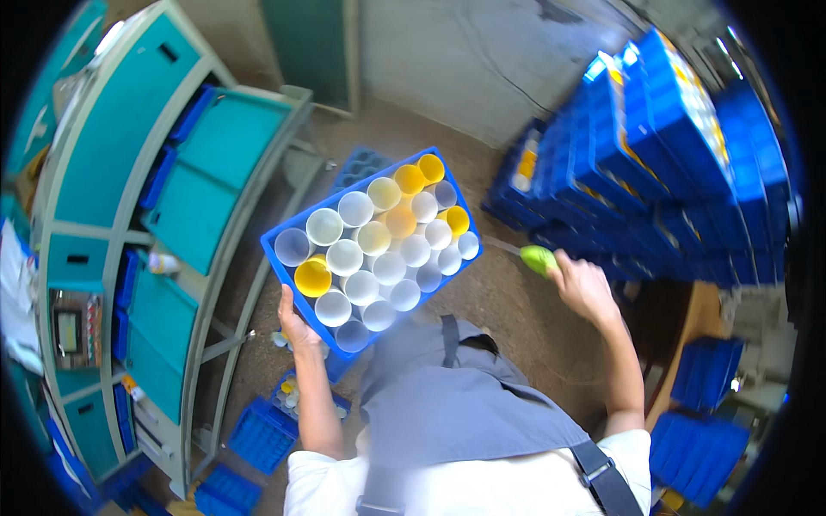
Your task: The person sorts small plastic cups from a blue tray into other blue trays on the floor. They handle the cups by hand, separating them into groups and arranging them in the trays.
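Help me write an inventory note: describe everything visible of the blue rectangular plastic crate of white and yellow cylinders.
The blue rectangular plastic-looking crate has a slim rim and is closely packed with white open-topped cylinders and fewer yellow cylinders, mouths toward the camera. Held above the brown floor, it sits askew, long sides slanting from lower left to upper right. The person's bare left hand grips its left short side; contact with the grey cloth apron is unclear.

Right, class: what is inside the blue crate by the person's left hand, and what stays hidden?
The blue crate holds close-packed, round-mouthed containers: mostly whitish ones and several yellow ones. They cover the crate's floor and hide their own lower outsides.
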A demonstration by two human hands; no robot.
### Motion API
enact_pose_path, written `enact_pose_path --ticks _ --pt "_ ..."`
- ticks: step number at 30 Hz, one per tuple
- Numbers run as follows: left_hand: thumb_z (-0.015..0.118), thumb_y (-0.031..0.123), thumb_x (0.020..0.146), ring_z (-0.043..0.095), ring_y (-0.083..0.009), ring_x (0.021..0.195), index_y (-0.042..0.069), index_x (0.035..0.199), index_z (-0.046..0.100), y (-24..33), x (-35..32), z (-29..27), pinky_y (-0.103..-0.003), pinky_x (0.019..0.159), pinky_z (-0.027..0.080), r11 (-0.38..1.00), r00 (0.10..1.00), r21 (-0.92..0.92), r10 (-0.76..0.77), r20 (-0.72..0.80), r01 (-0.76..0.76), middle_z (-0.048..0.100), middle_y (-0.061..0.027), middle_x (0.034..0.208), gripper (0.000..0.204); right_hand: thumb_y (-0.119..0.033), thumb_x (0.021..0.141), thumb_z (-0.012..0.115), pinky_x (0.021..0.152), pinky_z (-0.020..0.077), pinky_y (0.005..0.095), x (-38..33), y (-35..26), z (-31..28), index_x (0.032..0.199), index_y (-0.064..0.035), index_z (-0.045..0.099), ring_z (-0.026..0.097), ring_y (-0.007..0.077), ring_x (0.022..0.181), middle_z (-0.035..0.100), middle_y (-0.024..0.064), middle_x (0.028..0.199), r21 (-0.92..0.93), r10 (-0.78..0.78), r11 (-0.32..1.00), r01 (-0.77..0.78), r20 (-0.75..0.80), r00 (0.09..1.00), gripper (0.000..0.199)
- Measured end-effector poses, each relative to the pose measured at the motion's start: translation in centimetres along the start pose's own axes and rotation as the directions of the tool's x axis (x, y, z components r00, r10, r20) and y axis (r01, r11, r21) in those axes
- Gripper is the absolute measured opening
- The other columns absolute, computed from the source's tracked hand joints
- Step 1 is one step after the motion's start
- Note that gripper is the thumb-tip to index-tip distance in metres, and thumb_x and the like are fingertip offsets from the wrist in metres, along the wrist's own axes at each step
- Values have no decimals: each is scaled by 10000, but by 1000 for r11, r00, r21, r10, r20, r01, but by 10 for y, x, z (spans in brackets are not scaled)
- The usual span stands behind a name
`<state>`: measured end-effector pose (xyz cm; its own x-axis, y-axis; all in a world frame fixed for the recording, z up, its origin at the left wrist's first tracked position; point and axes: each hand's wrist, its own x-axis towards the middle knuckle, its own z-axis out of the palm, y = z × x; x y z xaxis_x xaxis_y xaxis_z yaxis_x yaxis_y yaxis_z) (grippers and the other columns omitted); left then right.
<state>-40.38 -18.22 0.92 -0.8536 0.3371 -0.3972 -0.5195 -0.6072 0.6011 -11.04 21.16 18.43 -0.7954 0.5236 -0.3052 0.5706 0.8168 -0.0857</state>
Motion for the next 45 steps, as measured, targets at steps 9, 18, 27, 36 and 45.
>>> enact_pose_path --ticks 9,18,27,36,45 --pt "463 569 1033 414 -355 1432 43 1544 362 62 63 -102 -519 1177 357 816 734 -191 355 -580 -546 394 -165 1579 741 -337 1067 488 766 483 480 19 -43 53 1082 2 548 646 456 903 667 276 936 338 186 898 -281 288 939 345" --pt "558 523 998 649 -281 1119 17 1346 557 97 253 -184 -374 957 525 859 811 -108 421 -406 -500 672 -143 1263 614 -414 924 698 807 529 494 -16 -59 100 1100 -29 540 699 439 946 723 243 930 437 395 799 -413 137 908 452" --pt "577 668 910 535 -307 1356 17 1537 384 102 374 -200 -345 1105 461 722 969 684 80 -232 104 437 -199 1568 924 -268 726 810 720 554 490 -117 -55 120 1073 -16 507 699 397 884 678 228 920 358 642 748 -559 -180 745 525" --pt "561 381 1037 582 -362 1270 -13 1332 508 -392 67 -66 -442 997 515 -145 349 950 -906 -240 278 531 -229 1453 495 -198 845 837 644 482 295 -356 14 244 910 -116 563 557 97 709 565 -24 799 994 929 -31 101 -8 369 293" --pt "680 456 963 506 -340 1368 -4 1497 409 -523 -466 106 -470 1105 426 465 -586 432 -784 -205 -773 522 -227 1470 755 -347 837 847 859 536 357 -585 72 274 1219 -23 577 655 214 951 666 84 971 997 994 24 -69 -31 -104 569"
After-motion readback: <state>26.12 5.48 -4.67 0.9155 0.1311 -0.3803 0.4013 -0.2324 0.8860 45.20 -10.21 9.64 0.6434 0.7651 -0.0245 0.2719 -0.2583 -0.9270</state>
